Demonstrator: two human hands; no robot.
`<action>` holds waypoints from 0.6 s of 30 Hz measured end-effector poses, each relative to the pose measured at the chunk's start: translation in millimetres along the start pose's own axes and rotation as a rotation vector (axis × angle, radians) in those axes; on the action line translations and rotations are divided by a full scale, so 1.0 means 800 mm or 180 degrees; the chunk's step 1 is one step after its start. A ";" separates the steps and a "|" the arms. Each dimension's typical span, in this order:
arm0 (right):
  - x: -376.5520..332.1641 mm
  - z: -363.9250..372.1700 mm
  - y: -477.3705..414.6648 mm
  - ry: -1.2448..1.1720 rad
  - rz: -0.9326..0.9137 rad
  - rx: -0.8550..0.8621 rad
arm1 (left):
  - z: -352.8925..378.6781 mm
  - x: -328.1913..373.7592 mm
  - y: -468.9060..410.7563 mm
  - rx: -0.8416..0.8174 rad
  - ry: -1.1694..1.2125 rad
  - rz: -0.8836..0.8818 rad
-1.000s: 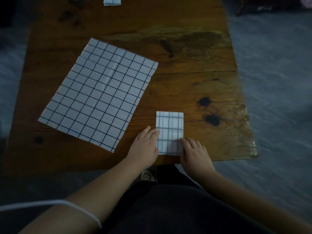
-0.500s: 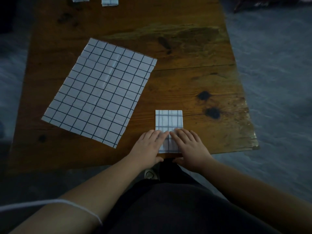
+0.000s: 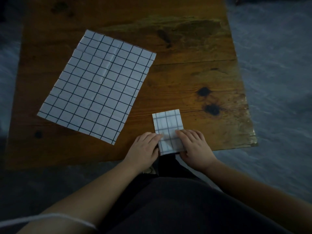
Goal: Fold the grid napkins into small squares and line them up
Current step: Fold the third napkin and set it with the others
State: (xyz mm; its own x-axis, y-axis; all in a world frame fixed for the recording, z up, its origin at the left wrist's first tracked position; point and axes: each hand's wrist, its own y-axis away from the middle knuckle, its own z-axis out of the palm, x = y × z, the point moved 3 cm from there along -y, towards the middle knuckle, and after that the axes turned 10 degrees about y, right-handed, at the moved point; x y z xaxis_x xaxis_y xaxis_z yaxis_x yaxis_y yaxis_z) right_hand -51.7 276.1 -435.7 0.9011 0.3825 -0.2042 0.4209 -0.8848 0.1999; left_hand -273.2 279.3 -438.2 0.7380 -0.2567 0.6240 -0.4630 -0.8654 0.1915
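Observation:
A folded grid napkin (image 3: 168, 122), a narrow white rectangle with dark lines, lies at the near edge of the wooden table (image 3: 194, 78). Its near end sticks out slightly past the edge. My left hand (image 3: 145, 146) pinches that end's left corner, fingers on top. My right hand (image 3: 194, 146) grips the right corner the same way, its thumb below the table edge. A large unfolded grid napkin (image 3: 99, 85) lies flat on the table's left half, apart from both hands.
The table has dark knots (image 3: 211, 108) right of the folded napkin and a worn patch (image 3: 185, 29) at the far right. Grey floor (image 3: 278, 81) surrounds the table. My dark-clothed lap fills the bottom of the view.
Both hands moved from beside the folded napkin onto its near end and now grip its corners. The view tilted down, so the small folded napkins at the far edge dropped out of sight.

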 end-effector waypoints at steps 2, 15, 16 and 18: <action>0.004 -0.006 -0.010 -0.0075 0.0015 0.0094 | -0.006 -0.004 -0.006 0.0056 0.0078 -0.0031; 0.012 -0.029 -0.042 -0.0257 0.0095 0.0380 | -0.010 -0.004 -0.025 -0.0036 0.0265 -0.0086; 0.011 -0.036 -0.048 -0.0284 0.0103 0.0448 | -0.011 -0.004 -0.026 -0.0026 0.0373 -0.0167; 0.007 -0.049 -0.060 -0.0349 0.0085 0.0532 | -0.014 -0.004 -0.032 0.0087 0.0652 -0.0419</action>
State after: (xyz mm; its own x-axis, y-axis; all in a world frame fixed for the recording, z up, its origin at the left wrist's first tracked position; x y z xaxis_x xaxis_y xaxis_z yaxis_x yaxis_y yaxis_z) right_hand -63.0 331.3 -408.6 0.8911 0.3351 -0.3059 0.3656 -0.9296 0.0465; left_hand -269.3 306.8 -436.9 0.6749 -0.0509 0.7362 -0.3539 -0.8977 0.2624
